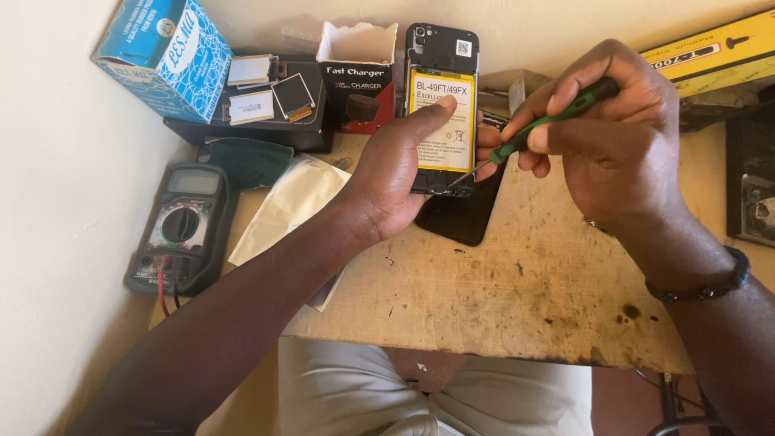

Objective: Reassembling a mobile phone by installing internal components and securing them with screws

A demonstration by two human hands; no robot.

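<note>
Left hand (400,173) clamped on opened phone (441,97), yellow battery exposed; right hand (613,129) grips green screwdriver (549,121).

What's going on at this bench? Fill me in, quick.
A person is working on an opened smartphone with its back cover off and its yellow-labelled battery showing. The left hand holds the phone tilted up off the wooden table, thumb resting on the battery. The right hand has a green-handled screwdriver in its grip, tip at the phone's lower edge. A dark flat panel lies under the phone. A digital multimeter sits at the left, with boxes behind.
</note>
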